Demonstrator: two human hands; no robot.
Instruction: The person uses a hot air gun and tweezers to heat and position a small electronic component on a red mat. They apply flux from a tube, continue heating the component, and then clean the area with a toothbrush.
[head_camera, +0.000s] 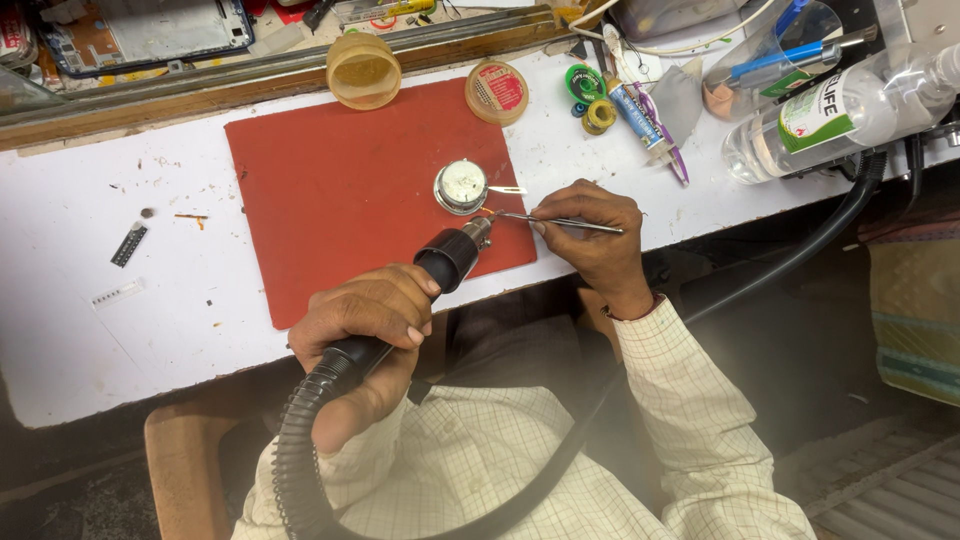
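Observation:
My left hand (365, 312) grips the black handle of a hot-air gun (450, 256) with a ribbed black hose; its metal nozzle points up toward a small part on the red mat (330, 180). My right hand (590, 225) pinches thin metal tweezers (560, 221), whose tips reach left to that small orange part just below a round silver watch-like case (461, 186). The nozzle tip and tweezer tips almost meet beside the case.
A white bench (80, 250) carries a small black strip part (128, 244), two round tan containers (363, 70), solder reels (590, 95), tubes, a clear plastic bottle (830, 115) and a wooden rail behind. A second black hose (800, 255) runs off the right edge.

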